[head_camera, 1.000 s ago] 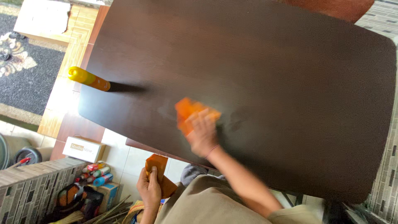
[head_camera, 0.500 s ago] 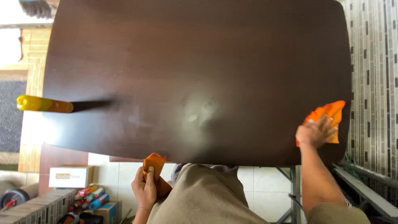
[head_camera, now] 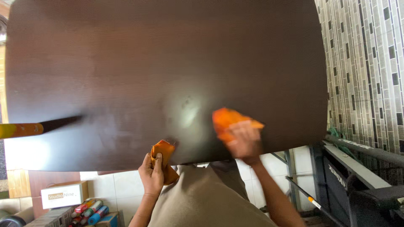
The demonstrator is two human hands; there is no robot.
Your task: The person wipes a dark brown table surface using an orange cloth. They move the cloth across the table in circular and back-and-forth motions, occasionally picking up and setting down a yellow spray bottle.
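Note:
A dark brown table with rounded corners fills most of the view. My right hand presses a bright orange cloth flat on the table near its front edge; both are blurred by motion. My left hand grips a second, darker orange folded cloth at the table's front edge, just off the surface. A pale smeared patch shines on the tabletop between the two cloths.
A yellow and orange bottle stands at the table's left edge and throws a long shadow. A tiled wall runs along the right. Below the table are a white box, several small coloured bottles and a dark metal frame.
My right hand has swept the orange cloth from the table's right edge back left toward the middle front. The left hand has kept its cloth. The view has shifted right.

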